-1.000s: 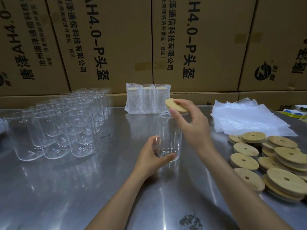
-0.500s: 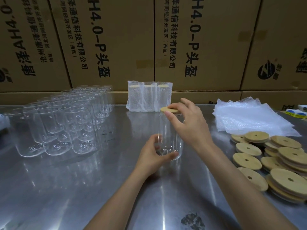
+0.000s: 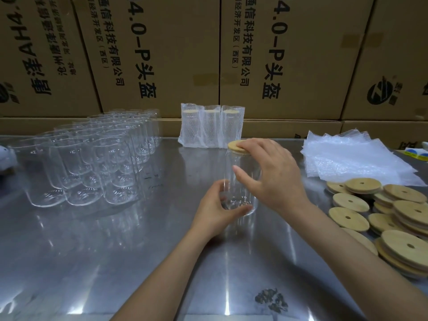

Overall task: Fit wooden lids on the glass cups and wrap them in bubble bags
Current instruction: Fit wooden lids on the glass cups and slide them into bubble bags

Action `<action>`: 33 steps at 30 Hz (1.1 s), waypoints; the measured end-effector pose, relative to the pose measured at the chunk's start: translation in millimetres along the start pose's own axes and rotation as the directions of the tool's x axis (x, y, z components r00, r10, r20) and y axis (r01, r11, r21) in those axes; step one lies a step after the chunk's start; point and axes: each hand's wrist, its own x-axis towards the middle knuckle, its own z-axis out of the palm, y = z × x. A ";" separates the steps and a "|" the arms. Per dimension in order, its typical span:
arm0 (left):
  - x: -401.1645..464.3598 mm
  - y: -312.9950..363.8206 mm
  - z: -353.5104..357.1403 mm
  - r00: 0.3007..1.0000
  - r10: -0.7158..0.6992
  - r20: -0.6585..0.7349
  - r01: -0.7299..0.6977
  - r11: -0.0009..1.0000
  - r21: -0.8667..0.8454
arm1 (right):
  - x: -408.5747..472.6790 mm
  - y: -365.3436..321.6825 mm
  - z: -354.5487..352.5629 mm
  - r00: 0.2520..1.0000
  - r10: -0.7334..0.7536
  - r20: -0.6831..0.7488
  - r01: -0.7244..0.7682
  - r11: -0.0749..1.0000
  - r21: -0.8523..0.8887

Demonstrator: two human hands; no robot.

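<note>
Three wrapped cups (image 3: pixel 212 127) stand at the back. Our left hand (image 3: pixel 216 210) grips the cup (image 3: pixel 242 181) at centre; right hand (image 3: pixel 269 172) presses its lid (image 3: pixel 235 145) down. Many bare cups (image 3: pixel 92 158), lids (image 3: pixel 393 218) and bags (image 3: pixel 352 158) wait.

A shiny steel tabletop (image 3: pixel 97 262) spreads beneath the hands, streaked with bright reflections of overhead light. Beyond the hands, stacked brown cardboard cartons (image 3: pixel 176 54) printed with black Chinese lettering form the whole back wall, edge to edge.
</note>
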 end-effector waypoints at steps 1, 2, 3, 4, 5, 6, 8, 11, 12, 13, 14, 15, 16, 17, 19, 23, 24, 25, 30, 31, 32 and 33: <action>-0.4 0.5 0.0 1.000 -0.005 0.001 0.005 1.000 0.007 | -1.5 0.5 1.0 1.000 -0.004 0.006 0.004 1.000 -0.012; -0.6 1.1 -0.2 1.000 -0.007 -0.002 0.007 1.000 0.019 | -2.5 0.5 2.0 1.000 -0.002 0.010 0.003 1.000 -0.019; -0.9 1.6 -0.4 1.000 -0.008 -0.006 0.008 0.999 0.031 | -2.8 0.2 2.8 1.000 0.001 0.008 -0.001 1.000 -0.021; -1.3 1.8 -0.5 1.000 -0.010 -0.007 0.010 0.999 0.039 | -2.8 -0.3 3.4 1.000 0.003 0.000 -0.003 1.000 -0.019; -1.7 2.0 -0.7 1.000 -0.012 -0.008 0.012 0.999 0.044 | -2.5 -0.8 3.9 1.000 0.004 -0.011 -0.004 1.000 -0.016; -1.9 1.7 -0.9 1.000 -0.014 -0.007 0.014 0.999 0.045 | -2.5 -1.4 4.2 1.000 0.006 -0.019 -0.006 1.000 -0.011; -2.0 1.2 -1.1 1.000 -0.012 -0.006 0.013 0.999 0.038 | -2.7 -2.1 4.1 1.000 0.012 -0.029 -0.012 1.000 -0.006; -1.0 1.1 -1.9 1.000 -0.011 -0.004 0.011 0.999 0.033 | -0.6 -3.9 3.1 0.999 0.022 -0.032 -0.022 1.000 0.003; -1.0 1.3 -1.9 1.000 -0.012 -0.002 0.012 0.999 0.032 | 0.6 -4.5 2.6 0.999 0.022 -0.024 -0.022 1.000 -0.002; -1.3 1.5 -1.6 1.000 -0.011 -0.001 0.011 0.999 0.030 | 2.3 -4.9 1.8 1.000 0.020 -0.013 -0.020 1.000 -0.012; -1.5 1.8 -1.2 1.000 -0.008 0.000 0.008 1.000 0.026 | 4.6 -5.1 0.5 1.000 0.019 -0.001 -0.019 1.000 -0.022; -1.7 2.2 -0.6 1.000 -0.004 0.000 0.004 1.000 0.021 | 7.8 -4.4 -1.0 1.000 0.022 0.010 -0.021 0.999 -0.024; -2.0 2.7 -0.3 1.000 0.001 -0.002 -0.001 1.000 0.014 | 11.5 -3.5 -3.1 0.999 0.030 0.025 -0.030 0.999 -0.012; -2.4 3.2 0.2 1.000 0.007 -0.006 -0.007 1.000 0.004 | 15.8 -1.6 -5.2 0.997 0.049 0.052 -0.050 0.998 0.028; -2.7 3.7 0.2 1.000 0.014 -0.011 -0.014 1.000 -0.004 | 23.6 5.7 -10.1 0.985 0.108 0.131 -0.132 0.972 0.193; -3.5 4.6 -2.4 1.000 0.012 0.011 -0.013 0.999 0.039 | 20.5 41.4 -10.2 0.958 0.255 0.128 -0.283 0.909 0.305; -3.5 4.5 -3.1 1.000 0.009 0.014 -0.010 0.999 0.049 | 15.7 56.0 -7.9 0.945 0.310 0.107 -0.327 0.912 0.247; -3.3 4.7 -3.5 1.000 0.008 0.016 -0.009 0.998 0.057 | 10.3 71.8 -5.6 0.923 0.371 0.103 -0.383 0.910 0.158; -2.7 4.1 -3.4 1.000 0.018 0.013 -0.019 0.998 0.054 | -15.2 136.7 -4.0 0.753 0.615 0.234 -0.497 0.764 -0.411; -2.5 4.0 -3.5 1.000 0.019 0.014 -0.020 0.998 0.054 | -17.5 143.2 -5.4 0.694 0.666 0.271 -0.496 0.716 -0.491; -2.3 4.0 -3.5 1.000 0.019 0.016 -0.019 0.998 0.055 | -19.0 147.9 -6.9 0.632 0.711 0.309 -0.487 0.675 -0.555; -2.0 4.1 -3.5 1.000 0.018 0.018 -0.019 0.998 0.059 | -20.0 152.1 -8.3 0.574 0.744 0.342 -0.469 0.641 -0.607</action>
